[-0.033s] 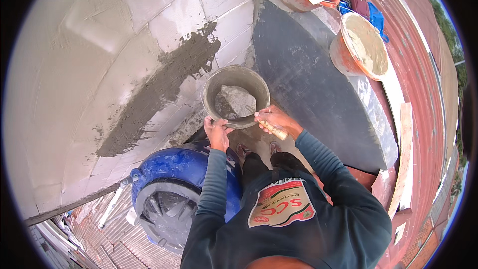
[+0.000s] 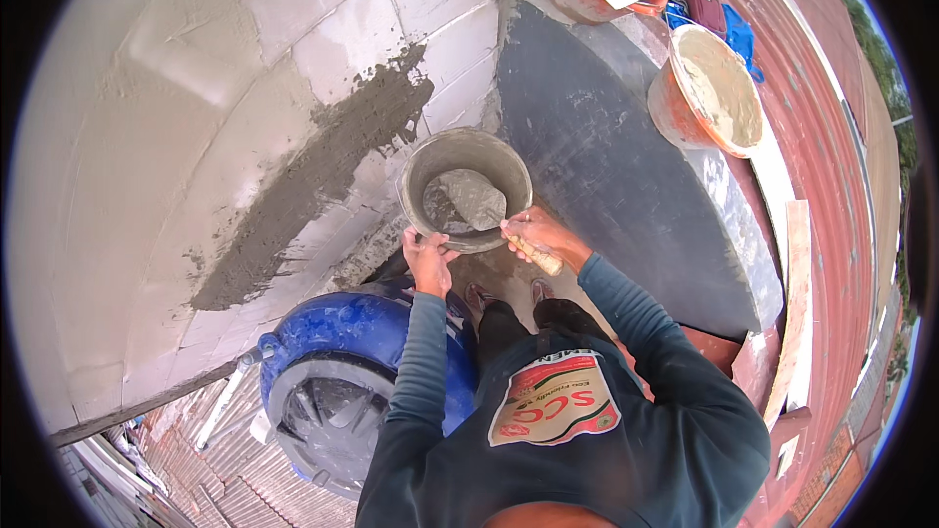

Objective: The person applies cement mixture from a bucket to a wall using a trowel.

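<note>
Block wall (image 2: 337,64) is flanking the bucket (image 2: 419,176); left fingers (image 2: 431,241) are gripping its rim, right fingers (image 2: 516,225) a tan-handled, mortar-coated trowel (image 2: 477,199) slanting blade-first inside.

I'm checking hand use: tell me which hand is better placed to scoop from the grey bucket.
Probably the right hand: it grips the trowel handle, with the blade inside the bucket. The left hand holds the bucket's near rim.

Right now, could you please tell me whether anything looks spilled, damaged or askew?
Nothing clearly stands out. The mortar-filled orange bucket appears tilted, but the fisheye view may cause that; the dark mortar patch on the wall has ragged edges.
</note>
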Motion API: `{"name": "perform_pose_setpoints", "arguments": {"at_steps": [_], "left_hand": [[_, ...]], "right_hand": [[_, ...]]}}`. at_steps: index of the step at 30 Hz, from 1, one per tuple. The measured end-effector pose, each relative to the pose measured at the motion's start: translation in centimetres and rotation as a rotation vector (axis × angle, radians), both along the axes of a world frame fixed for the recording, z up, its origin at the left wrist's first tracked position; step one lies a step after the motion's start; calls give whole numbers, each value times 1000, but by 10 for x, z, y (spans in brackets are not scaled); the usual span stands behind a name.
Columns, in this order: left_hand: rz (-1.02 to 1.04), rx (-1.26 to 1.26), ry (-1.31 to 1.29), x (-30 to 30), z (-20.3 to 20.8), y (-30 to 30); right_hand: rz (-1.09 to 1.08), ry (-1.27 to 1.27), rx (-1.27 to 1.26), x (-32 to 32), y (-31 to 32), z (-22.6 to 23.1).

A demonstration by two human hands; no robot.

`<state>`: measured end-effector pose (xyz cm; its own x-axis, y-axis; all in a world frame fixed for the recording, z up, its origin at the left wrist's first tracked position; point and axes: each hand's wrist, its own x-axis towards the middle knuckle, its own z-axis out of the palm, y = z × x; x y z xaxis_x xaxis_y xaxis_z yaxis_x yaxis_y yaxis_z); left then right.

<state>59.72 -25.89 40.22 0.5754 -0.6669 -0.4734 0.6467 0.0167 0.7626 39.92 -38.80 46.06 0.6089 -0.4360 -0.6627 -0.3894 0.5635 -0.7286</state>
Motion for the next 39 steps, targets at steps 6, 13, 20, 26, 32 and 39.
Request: {"name": "perform_pose_setpoints", "arguments": {"at_steps": [6,13,20,26,32,39], "left_hand": [[11,-29,74,3,5,-11],[52,26,113,20,-4,-6],[98,109,96,23,-19,17],[124,139,72,41,-40,23],[116,36,101,49,-37,-4],[93,-18,86,43,-19,-31]], "right_hand": [[-127,-79,103,2,8,5],[-425,-278,54,3,11,62],[-885,-212,-227,103,-26,37],[-921,-442,-325,238,-22,112],[-507,-417,-545,141,2,142],[501,449,-1204,52,-16,60]]}}
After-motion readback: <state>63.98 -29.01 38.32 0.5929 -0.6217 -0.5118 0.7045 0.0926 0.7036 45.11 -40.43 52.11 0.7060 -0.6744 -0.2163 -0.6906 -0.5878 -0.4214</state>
